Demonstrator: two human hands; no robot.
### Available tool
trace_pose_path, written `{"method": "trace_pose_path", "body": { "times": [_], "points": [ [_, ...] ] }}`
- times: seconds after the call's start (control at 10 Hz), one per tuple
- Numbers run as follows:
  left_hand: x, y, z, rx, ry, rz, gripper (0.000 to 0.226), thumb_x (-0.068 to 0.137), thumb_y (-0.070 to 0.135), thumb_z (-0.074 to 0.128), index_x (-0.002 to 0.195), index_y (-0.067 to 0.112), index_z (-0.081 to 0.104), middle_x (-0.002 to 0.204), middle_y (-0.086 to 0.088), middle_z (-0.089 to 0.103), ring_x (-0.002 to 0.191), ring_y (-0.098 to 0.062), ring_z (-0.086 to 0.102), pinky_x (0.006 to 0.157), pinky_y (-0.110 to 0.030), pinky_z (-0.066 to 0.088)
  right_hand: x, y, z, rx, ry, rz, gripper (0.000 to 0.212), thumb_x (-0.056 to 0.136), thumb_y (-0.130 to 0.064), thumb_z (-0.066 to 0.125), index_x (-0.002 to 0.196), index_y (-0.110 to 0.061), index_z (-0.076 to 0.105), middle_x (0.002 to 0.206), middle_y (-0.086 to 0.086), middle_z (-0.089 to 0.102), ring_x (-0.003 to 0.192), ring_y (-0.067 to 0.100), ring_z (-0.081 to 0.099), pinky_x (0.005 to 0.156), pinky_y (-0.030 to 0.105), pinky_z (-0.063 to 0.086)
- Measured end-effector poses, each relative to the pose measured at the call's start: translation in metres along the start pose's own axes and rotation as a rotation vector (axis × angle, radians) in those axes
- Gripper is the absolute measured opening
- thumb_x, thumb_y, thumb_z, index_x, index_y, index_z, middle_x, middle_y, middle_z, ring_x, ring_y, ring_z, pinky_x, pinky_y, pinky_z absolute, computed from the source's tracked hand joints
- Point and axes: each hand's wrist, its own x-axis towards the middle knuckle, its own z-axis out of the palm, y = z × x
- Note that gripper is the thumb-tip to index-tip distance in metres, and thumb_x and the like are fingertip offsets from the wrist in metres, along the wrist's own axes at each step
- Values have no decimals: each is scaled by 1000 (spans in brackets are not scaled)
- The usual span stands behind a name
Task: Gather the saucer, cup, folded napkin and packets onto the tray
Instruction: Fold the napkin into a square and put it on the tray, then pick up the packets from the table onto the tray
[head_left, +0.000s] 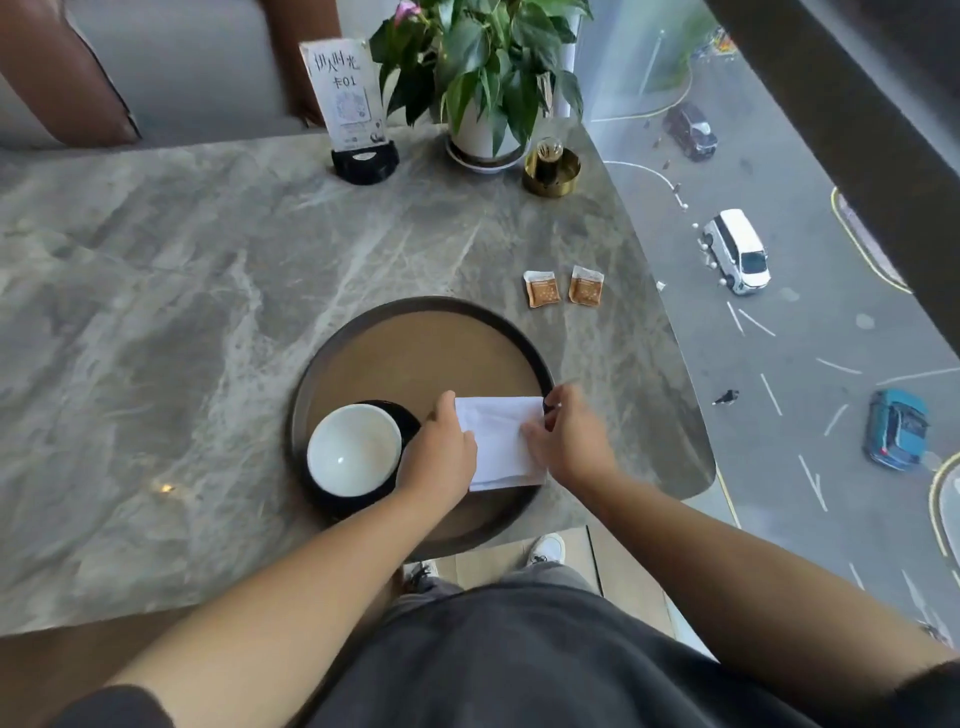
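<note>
A round brown tray (415, 343) with a dark rim lies on the marble table. On its left part a white cup (353, 449) sits on a black saucer (408, 418). The white folded napkin (501, 441) lies on the tray's right part. My left hand (441, 449) holds the napkin's left edge and my right hand (569, 436) pinches its right edge. Two orange-brown packets (541, 288) (586, 285) lie side by side on the table beyond the tray, to the right.
At the table's far edge stand a card holder with a sign (353, 114), a potted plant (483, 78) and a small gold dish with a glass (550, 169). The table's rounded right edge (675, 364) borders a window over a street.
</note>
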Motion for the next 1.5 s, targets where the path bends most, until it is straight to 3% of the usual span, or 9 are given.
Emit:
{"method": "trace_pose_path", "body": {
  "times": [0.1, 0.2, 0.3, 0.5, 0.7, 1.0, 1.1, 1.3, 1.5],
  "points": [
    [-1, -2, 5, 162, 15, 15, 34, 94, 21, 43, 125, 7, 34, 105, -17, 63, 90, -34, 63, 64, -34, 41, 2, 3, 6, -74, -7, -24, 16, 79, -25, 58, 73, -24, 43, 66, -5, 57, 57, 12, 51, 48, 27, 38],
    [-2, -3, 13, 462, -40, 132, 34, 96, 19, 42, 125, 3, 35, 114, -16, 57, 95, -29, 62, 67, -31, 45, 5, 5, 9, -137, -10, -53, 20, 80, -23, 55, 65, -23, 41, 63, -6, 56, 57, 15, 50, 49, 24, 37],
    [-3, -5, 16, 364, -116, 146, 22, 93, 11, 43, 114, 6, 41, 111, -18, 54, 89, -36, 59, 64, -36, 42, 8, 6, 12, -238, -41, -74, 17, 79, -15, 48, 67, -23, 40, 61, -4, 52, 56, 21, 49, 47, 27, 34],
    [-1, -14, 20, 659, -177, 292, 32, 89, 2, 42, 120, 1, 44, 121, -17, 44, 97, -27, 56, 62, -35, 52, 16, 10, 20, -524, -63, -270, 10, 84, -18, 46, 85, -11, 53, 79, 5, 57, 65, 28, 51, 51, 29, 35],
    [-9, -9, 19, 603, -125, 225, 41, 84, 2, 47, 123, 7, 37, 123, -17, 43, 81, -30, 64, 52, -37, 36, 4, 21, 19, -733, 94, -542, 20, 69, -16, 75, 70, -7, 57, 73, 14, 54, 55, 32, 54, 42, 27, 29],
    [-20, -15, 27, 540, -107, 227, 55, 91, 9, 41, 140, -2, 19, 157, -24, -1, 129, -33, 41, 93, -34, 43, 4, 32, 10, -714, 170, -741, 21, 79, -30, 60, 72, -11, 58, 81, 9, 54, 60, 27, 50, 50, 30, 38],
    [-22, -14, 24, 566, -90, 328, 56, 93, 15, 33, 143, -3, 15, 157, -24, 3, 143, -33, 15, 116, -35, 21, -3, 37, 2, -668, 159, -686, 23, 82, -35, 53, 80, -13, 61, 89, 7, 56, 68, 26, 54, 56, 31, 45],
    [8, 14, 12, 458, -11, 425, 58, 96, 35, 34, 146, 8, 24, 158, -12, 17, 146, -28, 8, 117, -44, 11, 12, 31, -33, -502, 217, -525, 11, 85, -20, 64, 88, -11, 68, 98, 11, 61, 77, 35, 58, 67, 40, 50],
    [73, 29, 32, 499, -81, 367, 70, 97, 47, 29, 149, 6, 7, 160, -14, 1, 147, -28, -6, 117, -46, -3, 63, 14, -52, -435, 179, -362, 20, 92, -23, 54, 95, -10, 68, 106, 8, 59, 96, 31, 56, 80, 40, 48]
  ]
}}
